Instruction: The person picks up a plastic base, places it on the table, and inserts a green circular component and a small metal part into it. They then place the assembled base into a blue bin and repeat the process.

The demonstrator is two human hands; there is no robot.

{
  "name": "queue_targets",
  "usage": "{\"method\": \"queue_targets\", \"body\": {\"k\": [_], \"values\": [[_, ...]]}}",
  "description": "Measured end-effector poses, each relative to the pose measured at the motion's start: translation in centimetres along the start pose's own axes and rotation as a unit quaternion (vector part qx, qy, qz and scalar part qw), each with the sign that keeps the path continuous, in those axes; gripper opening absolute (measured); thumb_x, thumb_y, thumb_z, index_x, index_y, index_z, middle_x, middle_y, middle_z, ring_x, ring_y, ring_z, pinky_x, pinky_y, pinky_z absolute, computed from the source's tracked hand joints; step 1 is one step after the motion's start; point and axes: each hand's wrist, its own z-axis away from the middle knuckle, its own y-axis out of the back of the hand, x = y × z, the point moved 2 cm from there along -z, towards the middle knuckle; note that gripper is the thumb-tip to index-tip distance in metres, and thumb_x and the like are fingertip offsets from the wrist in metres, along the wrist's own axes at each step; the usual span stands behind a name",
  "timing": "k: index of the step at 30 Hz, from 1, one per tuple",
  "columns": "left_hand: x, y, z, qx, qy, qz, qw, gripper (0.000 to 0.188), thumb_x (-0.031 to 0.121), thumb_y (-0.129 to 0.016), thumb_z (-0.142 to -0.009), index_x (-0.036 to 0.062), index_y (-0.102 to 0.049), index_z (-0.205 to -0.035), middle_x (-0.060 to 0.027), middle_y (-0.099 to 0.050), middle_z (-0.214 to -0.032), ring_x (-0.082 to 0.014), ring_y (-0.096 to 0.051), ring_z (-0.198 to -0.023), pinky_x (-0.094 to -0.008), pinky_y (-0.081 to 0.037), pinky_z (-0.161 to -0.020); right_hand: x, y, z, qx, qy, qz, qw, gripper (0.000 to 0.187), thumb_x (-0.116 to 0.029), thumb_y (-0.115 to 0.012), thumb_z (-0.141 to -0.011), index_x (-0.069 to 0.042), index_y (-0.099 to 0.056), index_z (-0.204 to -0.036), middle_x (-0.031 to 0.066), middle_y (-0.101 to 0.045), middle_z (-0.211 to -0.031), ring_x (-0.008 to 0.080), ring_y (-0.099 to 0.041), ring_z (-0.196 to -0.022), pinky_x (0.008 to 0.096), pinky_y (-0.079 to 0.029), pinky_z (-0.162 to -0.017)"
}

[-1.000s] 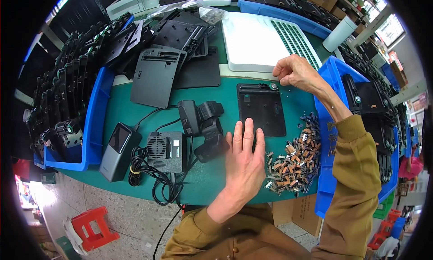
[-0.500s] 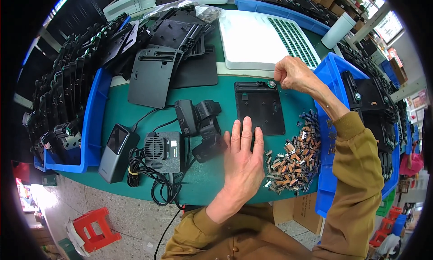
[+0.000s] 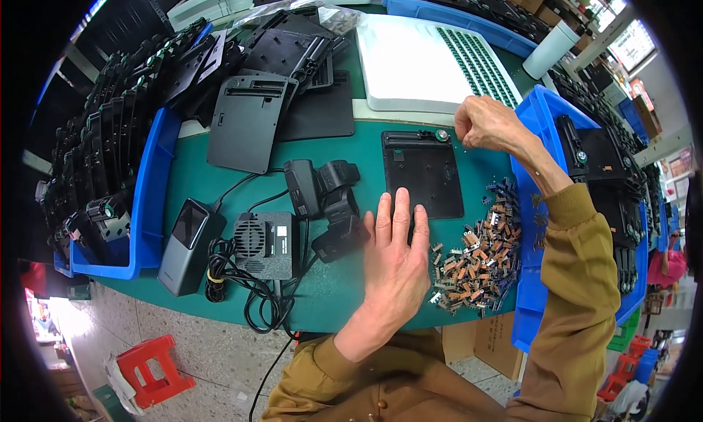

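Note:
A flat black plastic panel (image 3: 423, 174) lies on the green mat in front of me, with a long slot along its far edge. A small round silvery-green part (image 3: 441, 135) sits at its far right corner. Across the near edge of the panel rests my left hand (image 3: 398, 254), fingers stretched out and holding nothing. My right hand (image 3: 489, 123) is curled closed just beyond that corner, apart from the round part. Whatever its fingertips may pinch is hidden. Between the panel and the right-hand blue bin is a heap of small slide switches (image 3: 480, 257).
Blue bins (image 3: 154, 195) of black panels stand left and right (image 3: 529, 297). More black panels (image 3: 249, 122) pile up at the back left. Black devices (image 3: 322, 191), a power bank (image 3: 190, 246), a small fan box (image 3: 265, 246) and cables lie left. A white tray (image 3: 410, 63) stands behind.
My right hand has shifted a little to the right, away from the panel's corner and the round part. The left hand stays in place.

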Motion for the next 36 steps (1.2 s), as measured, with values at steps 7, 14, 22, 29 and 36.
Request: {"method": "queue_targets", "body": {"k": [7,14,22,29,36], "values": [[0.0,-0.1,-0.1,0.001,-0.003,0.001,1.000,0.049,0.007,-0.062,-0.085,-0.0018,-0.050,-0.132,-0.0228,-0.034,-0.147,-0.0421,-0.033,-0.136,-0.0563,-0.027,-0.110,0.4,0.3,0.5,0.048,0.056,-0.180,0.981,0.019,0.005,-0.062,-0.056,-0.002,-0.072,-0.070,0.0107,-0.069,-0.068,0.0181,-0.064,-0.063,0.0336,-0.048,-0.055],[0.0,-0.1,0.0,-0.002,0.000,-0.009,1.000,0.049,0.006,-0.062,-0.085,-0.0016,-0.049,-0.132,-0.0227,-0.034,-0.147,-0.0420,-0.033,-0.136,-0.0567,-0.027,-0.110,0.3,1.0,0.5,0.000,0.029,-0.059,0.998,0.028,0.010,-0.054,-0.052,-0.002,-0.072,-0.068,0.0112,-0.066,-0.063,0.0199,-0.063,-0.062,0.0350,-0.046,-0.054],[0.0,-0.2,0.0,-0.001,-0.001,-0.006,1.000,0.049,0.006,-0.062,-0.085,-0.0016,-0.049,-0.132,-0.0232,-0.034,-0.147,-0.0420,-0.033,-0.136,-0.0570,-0.026,-0.110,-0.7,-0.1,0.4,0.096,0.116,-0.156,0.976,0.016,0.001,-0.069,-0.062,0.001,-0.071,-0.078,0.0101,-0.068,-0.068,0.0182,-0.067,-0.070,0.0312,-0.053,-0.063],[0.0,-0.1,0.0,0.001,-0.001,0.003,1.000,0.049,0.006,-0.062,-0.085,-0.0019,-0.049,-0.131,-0.0233,-0.034,-0.147,-0.0420,-0.033,-0.135,-0.0569,-0.026,-0.110,-0.9,-0.2,0.1,0.045,0.082,-0.161,0.982,0.015,-0.001,-0.073,-0.061,0.001,-0.071,-0.076,0.0114,-0.069,-0.070,0.0208,-0.067,-0.067,0.0338,-0.054,-0.063],[0.0,-0.1,0.0,-0.006,-0.001,-0.008,1.000,0.049,0.007,-0.062,-0.085,-0.0014,-0.050,-0.131,-0.0227,-0.034,-0.147,-0.0420,-0.033,-0.136,-0.0560,-0.025,-0.111,-0.9,-0.2,0.0,0.053,0.071,-0.162,0.983,0.020,-0.007,-0.075,-0.058,0.000,-0.072,-0.076,0.0151,-0.070,-0.074,0.0272,-0.070,-0.073,0.0375,-0.054,-0.066]]}}
